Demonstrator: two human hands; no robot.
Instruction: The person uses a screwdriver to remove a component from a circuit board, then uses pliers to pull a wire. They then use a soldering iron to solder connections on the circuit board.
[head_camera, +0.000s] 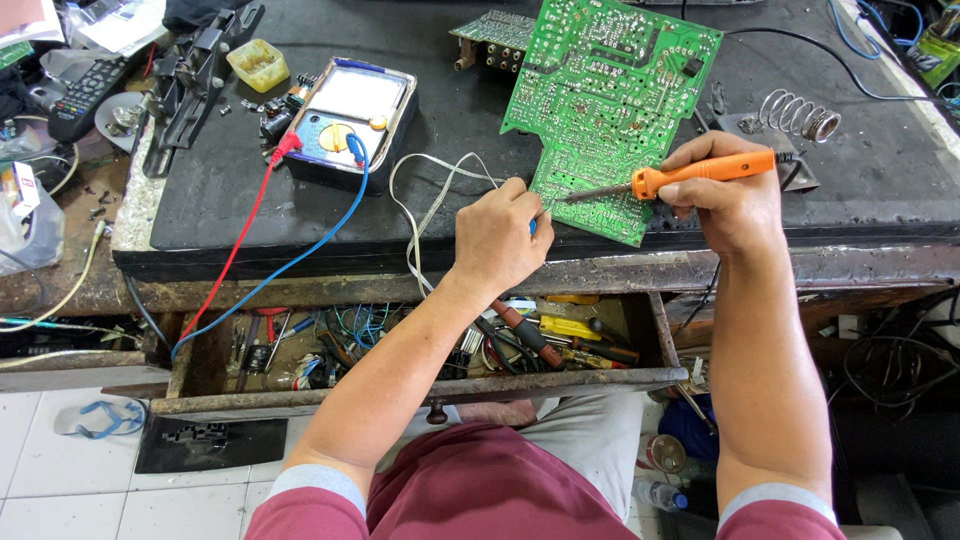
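A large green circuit board (600, 110) lies solder side up on the black bench mat (430, 150). My right hand (725, 195) grips an orange-handled soldering iron (700, 172), its tip resting on the board's lower left part. My left hand (497, 238) is closed at the board's near left edge, pinching something small and blue against it; white wires (425, 200) loop away from that hand.
A multimeter (345, 120) with red and blue leads sits at left. A coiled iron stand (800, 118) is at right. A smaller board (490, 35) lies behind. An open drawer (420, 390) of tools is below the bench edge. A remote (85, 95) lies far left.
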